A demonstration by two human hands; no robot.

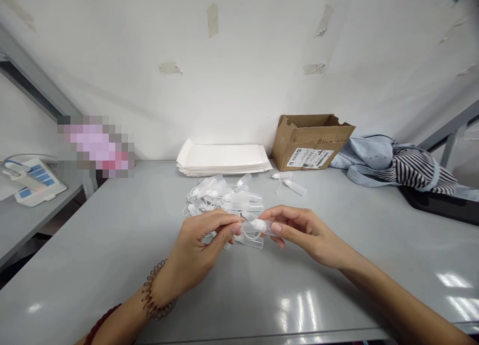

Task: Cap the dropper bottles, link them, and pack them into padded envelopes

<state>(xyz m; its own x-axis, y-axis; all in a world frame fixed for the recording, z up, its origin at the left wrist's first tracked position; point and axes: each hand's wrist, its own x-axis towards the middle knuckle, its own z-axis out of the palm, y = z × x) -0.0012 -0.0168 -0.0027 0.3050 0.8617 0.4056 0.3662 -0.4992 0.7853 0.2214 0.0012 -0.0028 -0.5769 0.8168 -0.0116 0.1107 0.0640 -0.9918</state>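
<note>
My right hand (299, 230) grips a small translucent squeeze bottle (270, 228) with a white conical top, held tilted with its thin metal needle tip pointing left. At that tip, my left hand (209, 238) pinches with thumb and forefinger what looks like the small tethered cap, mostly hidden by the fingertips. A white strap (251, 235) loops below the bottle's neck. Just beyond my hands lies a loose pile of similar bottles (243, 198) on the grey table (149, 265). Two more bottles (295, 187) lie apart to the right.
A stack of white flat envelopes or sheets (224, 158) lies against the wall. Right of it stands an open cardboard box (310, 143), then light blue cloth (366, 155) and a striped bundle (422, 170) on a black tray (441, 205). A white-and-blue device (39, 180) sits on the left table.
</note>
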